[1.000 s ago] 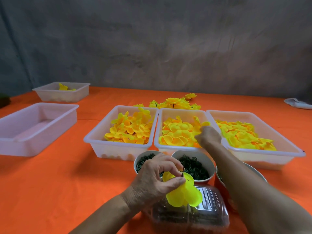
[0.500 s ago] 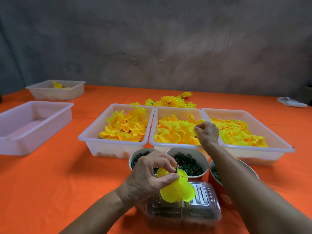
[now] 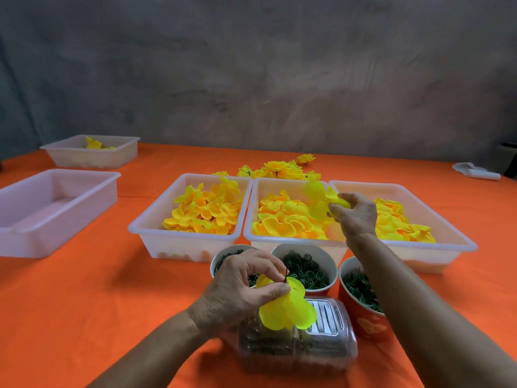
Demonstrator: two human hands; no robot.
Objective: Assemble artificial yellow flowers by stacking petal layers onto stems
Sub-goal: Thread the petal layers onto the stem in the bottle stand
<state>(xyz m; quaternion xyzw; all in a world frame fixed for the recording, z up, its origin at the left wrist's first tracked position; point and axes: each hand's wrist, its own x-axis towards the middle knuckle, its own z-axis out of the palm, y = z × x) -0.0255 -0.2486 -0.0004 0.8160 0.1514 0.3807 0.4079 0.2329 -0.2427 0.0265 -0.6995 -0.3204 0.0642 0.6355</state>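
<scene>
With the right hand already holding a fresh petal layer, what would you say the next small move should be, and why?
Probably bring the right hand with its petal layer down to the left hand, since that hand pinches a partly built flower with its dark stem tip sticking up, ready for threading.

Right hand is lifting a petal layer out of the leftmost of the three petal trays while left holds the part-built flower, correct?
Not quite. In the head view the right hand lifts the petal layer over the middle tray, not the leftmost. The left hand does hold the part-built flower.
</scene>
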